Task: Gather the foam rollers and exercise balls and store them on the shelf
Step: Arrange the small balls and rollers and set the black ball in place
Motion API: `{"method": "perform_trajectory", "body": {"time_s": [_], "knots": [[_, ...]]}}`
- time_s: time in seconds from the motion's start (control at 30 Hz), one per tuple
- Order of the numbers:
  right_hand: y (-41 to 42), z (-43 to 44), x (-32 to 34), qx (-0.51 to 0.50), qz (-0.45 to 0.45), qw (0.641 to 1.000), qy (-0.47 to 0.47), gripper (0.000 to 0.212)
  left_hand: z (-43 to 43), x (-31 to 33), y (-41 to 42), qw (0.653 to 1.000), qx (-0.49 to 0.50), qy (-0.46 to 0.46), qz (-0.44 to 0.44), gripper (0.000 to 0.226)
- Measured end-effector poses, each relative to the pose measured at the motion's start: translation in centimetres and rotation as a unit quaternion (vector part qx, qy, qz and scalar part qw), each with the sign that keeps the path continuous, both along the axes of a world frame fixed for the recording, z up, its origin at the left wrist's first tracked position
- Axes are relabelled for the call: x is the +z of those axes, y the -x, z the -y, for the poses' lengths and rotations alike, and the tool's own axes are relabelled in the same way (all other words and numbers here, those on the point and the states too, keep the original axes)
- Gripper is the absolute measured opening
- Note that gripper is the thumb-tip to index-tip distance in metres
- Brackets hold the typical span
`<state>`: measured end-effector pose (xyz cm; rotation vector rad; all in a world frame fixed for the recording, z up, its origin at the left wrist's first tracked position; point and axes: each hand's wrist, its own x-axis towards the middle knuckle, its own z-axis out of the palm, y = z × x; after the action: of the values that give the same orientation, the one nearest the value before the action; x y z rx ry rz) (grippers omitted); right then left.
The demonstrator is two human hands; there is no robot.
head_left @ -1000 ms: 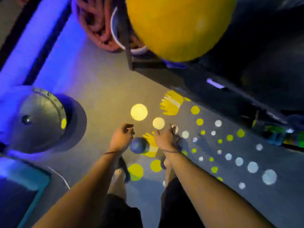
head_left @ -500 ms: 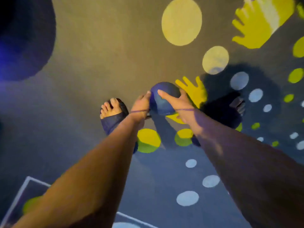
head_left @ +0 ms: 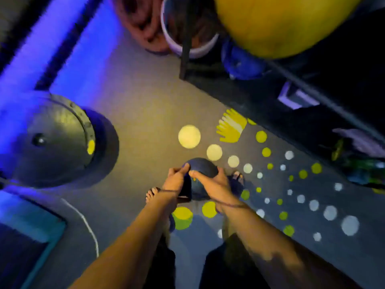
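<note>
- Grey carpeted floor [head_left: 135, 113] with painted yellow and white dots lies under our feet.
- We hold a small dark blue exercise ball [head_left: 203, 166] above it, in front of us.
- Our left hand [head_left: 176, 180] grips its left side; our right hand [head_left: 210, 184] wraps over its top.
- Beyond, a large yellow exercise ball [head_left: 281, 24] sits on the dark metal shelf [head_left: 186, 38].
- To our left stands a grey dome balance trainer [head_left: 56, 140].

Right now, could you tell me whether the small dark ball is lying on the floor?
No, both the left hand and the right hand hold the ball up.
</note>
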<state>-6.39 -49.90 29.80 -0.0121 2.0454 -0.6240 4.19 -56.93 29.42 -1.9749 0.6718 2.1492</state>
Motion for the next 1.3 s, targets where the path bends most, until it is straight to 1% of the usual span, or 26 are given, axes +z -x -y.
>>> {"method": "perform_trajectory", "body": {"time_s": [0.07, 0.13, 0.2, 0.23, 0.27, 0.3, 0.37, 0.4, 0.47, 0.53, 0.6, 0.63, 0.67, 0.73, 0.77, 0.8, 0.83, 0.87, 0.9, 0.97, 1.0, 1.03, 1.07, 1.13, 1.23, 1.3], "knots": [[1.4, 2.6, 9.7, -0.037, -0.023, 0.998, 0.036, 0.088, 3.4, 9.5, 1.6, 0.998, -0.036, 0.039, -0.015, 0.042], [3.2, 5.4, 18.8, -0.049, -0.052, 0.995, 0.071, 0.089, 6.4, 19.1, 4.0, 0.993, -0.073, 0.084, -0.045, 0.037], [6.0, 7.9, 27.1, -0.067, -0.107, 0.984, 0.124, 0.089, 9.4, 27.9, 7.1, 0.98, -0.099, 0.155, -0.075, 0.033], [7.1, 9.0, 29.9, -0.075, -0.126, 0.978, 0.146, 0.09, 10.5, 30.7, 8.5, 0.973, -0.098, 0.185, -0.099, 0.033], [8.3, 9.9, 32.3, -0.083, -0.151, 0.971, 0.167, 0.094, 11.6, 32.7, 9.9, 0.966, -0.101, 0.215, -0.103, 0.036], [10.0, 10.6, 35.9, -0.095, -0.179, 0.96, 0.192, 0.1, 12.7, 35.8, 11.9, 0.953, -0.106, 0.254, -0.123, 0.047], [13.5, 11.3, 42.1, -0.117, -0.217, 0.94, 0.237, 0.108, 14.2, 40.9, 15.7, 0.924, -0.13, 0.321, -0.16, 0.085], [15.2, 11.6, 45.1, -0.121, -0.241, 0.926, 0.263, 0.105, 14.5, 43.8, 17.3, 0.913, -0.138, 0.342, -0.178, 0.089], [18.7, 11.8, 50.3, -0.135, -0.291, 0.897, 0.303, 0.096, 14.5, 49.6, 20.7, 0.892, -0.133, 0.362, -0.235, 0.074], [21.9, 11.8, 54.5, -0.148, -0.322, 0.873, 0.335, 0.09, 14.4, 54.4, 24.1, 0.863, -0.145, 0.396, -0.278, 0.061], [24.8, 11.4, 57.8, -0.166, -0.338, 0.856, 0.355, 0.091, 14.3, 57.2, 27.3, 0.831, -0.154, 0.443, -0.298, 0.045], [26.4, 11.0, 59.1, -0.179, -0.343, 0.85, 0.356, 0.091, 14.1, 58.5, 28.9, 0.819, -0.16, 0.458, -0.306, 0.044], [27.9, 10.4, 60.3, -0.186, -0.35, 0.846, 0.356, 0.09, 14.1, 59.2, 30.5, 0.812, -0.174, 0.471, -0.298, 0.047], [31.1, 9.1, 61.9, -0.199, -0.364, 0.837, 0.357, 0.085, 13.3, 60.9, 33.3, 0.785, -0.206, 0.497, -0.307, 0.053], [32.7, 8.4, 62.7, -0.206, -0.369, 0.831, 0.361, 0.086, 12.7, 61.8, 34.8, 0.769, -0.213, 0.509, -0.322, 0.053], [34.4, 7.7, 63.3, -0.213, -0.376, 0.826, 0.361, 0.092, 12.3, 62.5, 36.4, 0.751, -0.226, 0.528, -0.325, 0.05], [36.2, 6.8, 63.7, -0.22, -0.384, 0.825, 0.352, 0.102, 11.8, 62.9, 38.3, 0.721, -0.24, 0.569, -0.313, 0.043], [37.9, 5.9, 64.1, -0.22, -0.396, 0.825, 0.338, 0.113, 11.4, 63.1, 40.1, 0.67, -0.253, 0.637, -0.285, 0.036], [39.7, 5.1, 64.3, -0.217, -0.406, 0.826, 0.327, 0.12, 11.2, 63.0, 41.9, 0.598, -0.258, 0.717, -0.251, 0.032], [42.9, 3.7, 64.6, -0.203, -0.419, 0.833, 0.298, 0.124, 10.6, 63.2, 45.0, 0.451, -0.262, 0.836, -0.169, 0.04], [44.4, 3.1, 64.6, -0.193, -0.425, 0.84, 0.278, 0.123, 10.7, 62.9, 46.6, 0.398, -0.278, 0.864, -0.136, 0.046], [45.9, 2.6, 64.5, -0.182, -0.43, 0.848, 0.251, 0.122, 10.8, 62.8, 47.9, 0.36, -0.315, 0.871, -0.111, 0.05], [47.4, 2.2, 64.2, -0.167, -0.434, 0.857, 0.224, 0.12, 11.2, 62.1, 49.2, 0.334, -0.367, 0.863, -0.089, 0.053], [50.3, 1.9, 63.2, -0.136, -0.437, 0.87, 0.182, 0.116, 12.3, 60.5, 51.2, 0.308, -0.426, 0.849, -0.052, 0.058], [53.9, 2.1, 60.6, -0.106, -0.427, 0.89, 0.12, 0.111, 13.7, 58.4, 53.2, 0.285, -0.413, 0.865, 0.001, 0.06], [55.5, 2.7, 58.4, -0.089, -0.408, 0.903, 0.097, 0.111, 13.9, 57.3, 54.1, 0.282, -0.354, 0.892, 0.015, 0.057]]}}
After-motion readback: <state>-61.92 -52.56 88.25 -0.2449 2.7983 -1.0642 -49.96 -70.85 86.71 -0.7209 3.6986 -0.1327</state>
